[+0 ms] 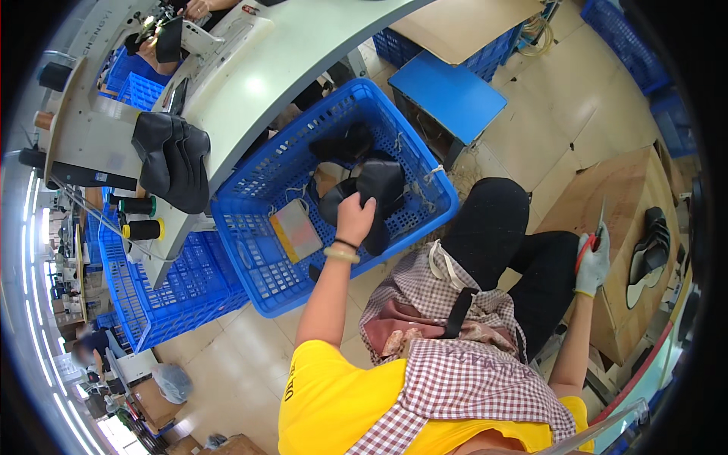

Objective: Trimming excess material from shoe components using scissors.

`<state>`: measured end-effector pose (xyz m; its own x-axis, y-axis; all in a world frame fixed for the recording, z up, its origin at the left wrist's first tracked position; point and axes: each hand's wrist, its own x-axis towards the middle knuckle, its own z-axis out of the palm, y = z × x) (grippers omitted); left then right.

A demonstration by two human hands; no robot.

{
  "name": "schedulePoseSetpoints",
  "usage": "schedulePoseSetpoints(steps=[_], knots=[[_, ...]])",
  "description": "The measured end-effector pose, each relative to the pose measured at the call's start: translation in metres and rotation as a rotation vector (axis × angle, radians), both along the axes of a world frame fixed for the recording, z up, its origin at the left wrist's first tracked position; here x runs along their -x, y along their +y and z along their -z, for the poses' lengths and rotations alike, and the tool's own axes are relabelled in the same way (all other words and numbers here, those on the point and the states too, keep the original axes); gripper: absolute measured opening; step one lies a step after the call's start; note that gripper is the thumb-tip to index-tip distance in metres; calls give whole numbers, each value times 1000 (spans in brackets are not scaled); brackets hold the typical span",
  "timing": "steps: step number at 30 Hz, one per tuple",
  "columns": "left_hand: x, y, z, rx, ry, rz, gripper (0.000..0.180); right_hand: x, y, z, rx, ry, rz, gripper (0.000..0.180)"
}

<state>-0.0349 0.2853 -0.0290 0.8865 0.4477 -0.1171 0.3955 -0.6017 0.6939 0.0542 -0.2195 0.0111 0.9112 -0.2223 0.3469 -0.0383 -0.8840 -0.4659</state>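
The black piece (381,179) lies inside the blue crate (415,136), its lower part under the left hand (355,218), whose thumb and fingers are closed on it. It looks light, smooth and pliable, like thin leather, so it should bend easily and slip a little; a pinch near an edge would probably suit it better than a squeeze across its face. Where it overlaps the other dark pieces, the view is too poor to say whether they are joined. A pale pad with a yellow strip (297,231) lies beside them. The gloved right hand (594,264), well apart, is wrapped around red-handled scissors (585,250). Lettering marks the sewing machine (97,38) by the worktop (262,83), the yellow sleeve (311,379) and the checked apron (455,379).
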Motion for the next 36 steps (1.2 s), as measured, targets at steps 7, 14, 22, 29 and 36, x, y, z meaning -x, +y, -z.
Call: schedulePoseSetpoints(steps=[7, 14, 22, 29, 36], knots=[[0, -94, -118, 1320, -293, -97, 21, 64, 131, -69, -408, -80, -697, 60], [-23, -173, -130, 1677, -191, 120, 20, 83, 140, -104, -268, -524, -882, 50], [-21, -185, -68, 506, -603, 38, 34, 63, 100, -97, -976, -11, -194, 50], [-66, -212, -29, 710, -524, 202, 36, 76, 116, -93, -1305, 155, -368, 51], [-63, -268, -61, 1391, -369, -37, 41, 16, 58, -91, -1038, -112, -4, 40]])
